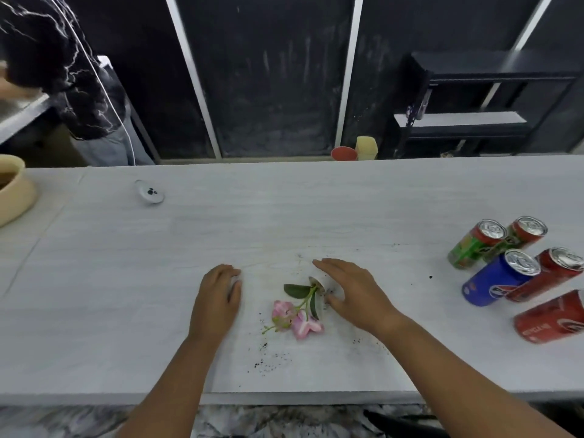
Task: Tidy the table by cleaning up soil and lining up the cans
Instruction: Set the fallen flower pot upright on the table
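Note:
A small white pot [317,282] lies tipped on the white table [126,279], and its pink flower [297,320] with green leaves lies flat in front of me. Dark soil crumbs [268,361] are scattered near the front edge and around the pot. My right hand [350,292] is spread flat over the pot, fingers extended and thumb beside it, hiding most of it. To the left of the flower my left hand [218,298] rests cupped on the table. Several cans [496,279], green, blue and red, are clustered unevenly at the right.
A beige planter [12,191] stands at the far left edge and a small white dish [150,192] lies at the back left. Behind the table are a red cup [344,153], a yellow block [366,148], a black shelf [474,90] and another person [63,74].

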